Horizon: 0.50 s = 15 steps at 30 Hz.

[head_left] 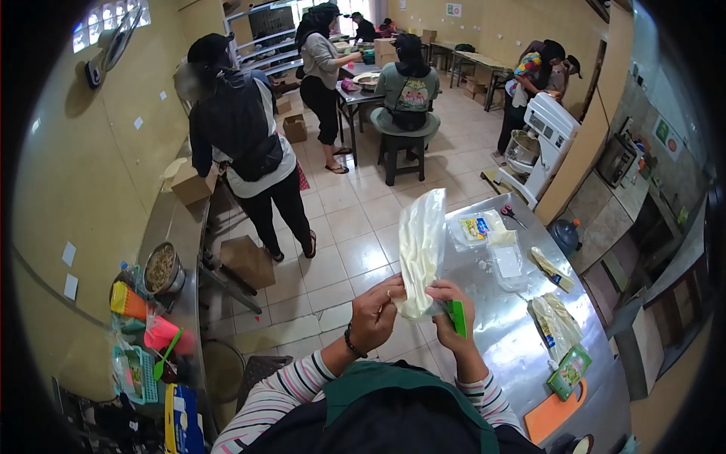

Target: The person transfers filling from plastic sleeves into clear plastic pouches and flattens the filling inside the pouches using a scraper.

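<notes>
In front of my chest is a clear plastic bag (420, 246) smeared inside with pale cream, its wide end pointing up and away from me. My left hand (376, 314) is closed on the bag's lower left edge. My right hand (456, 306) is closed round a green-handled tool (457, 318), and its thumb presses the bag's lower right side. The tool's other end is mostly hidden by the fingers and bag, so its exact kind does not show.
On the steel table (484, 363) lie a clear plastic tray (508, 261), scissors (513, 217), opened wrappers (554, 325), a green packet (569, 372) and an orange cutting board (556, 412). A bowl (163, 268) stands on the left counter. A person (242, 129) stands ahead; a mixer (541, 144) stands beyond the table.
</notes>
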Available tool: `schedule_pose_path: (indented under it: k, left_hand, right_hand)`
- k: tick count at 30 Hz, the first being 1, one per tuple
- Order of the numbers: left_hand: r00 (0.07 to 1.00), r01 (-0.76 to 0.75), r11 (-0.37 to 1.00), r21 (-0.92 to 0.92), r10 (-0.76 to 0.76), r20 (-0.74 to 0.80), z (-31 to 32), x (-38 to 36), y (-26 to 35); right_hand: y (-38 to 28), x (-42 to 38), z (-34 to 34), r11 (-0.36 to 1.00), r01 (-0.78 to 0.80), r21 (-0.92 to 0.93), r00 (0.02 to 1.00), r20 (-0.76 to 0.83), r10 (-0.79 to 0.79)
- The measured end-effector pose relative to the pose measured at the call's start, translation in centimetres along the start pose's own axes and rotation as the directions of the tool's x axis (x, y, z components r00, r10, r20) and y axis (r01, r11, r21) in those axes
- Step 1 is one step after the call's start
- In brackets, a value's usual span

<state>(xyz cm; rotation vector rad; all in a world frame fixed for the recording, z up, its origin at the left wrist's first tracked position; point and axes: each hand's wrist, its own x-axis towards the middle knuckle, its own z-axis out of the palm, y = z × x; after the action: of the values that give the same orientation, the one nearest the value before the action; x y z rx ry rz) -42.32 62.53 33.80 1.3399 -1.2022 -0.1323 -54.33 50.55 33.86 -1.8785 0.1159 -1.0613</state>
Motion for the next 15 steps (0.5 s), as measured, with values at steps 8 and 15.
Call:
schedule_pose_path:
  k: [8,15]
  left_hand:
    - [0.991,-0.130,0.971,0.199,0.121,0.058,0.4,0.8,-0.7]
    - [0.942,-0.214,0.888,0.408,0.298,-0.154,4.6,0.5,-3.0]
  right_hand:
    - [-1.2,0.5,-1.0,0.966,0.083,-0.244,0.996,0.051,-0.073]
    - [0.1,-3.7,-6.8,0.912,0.036,-0.408,0.910,-0.364,-0.199]
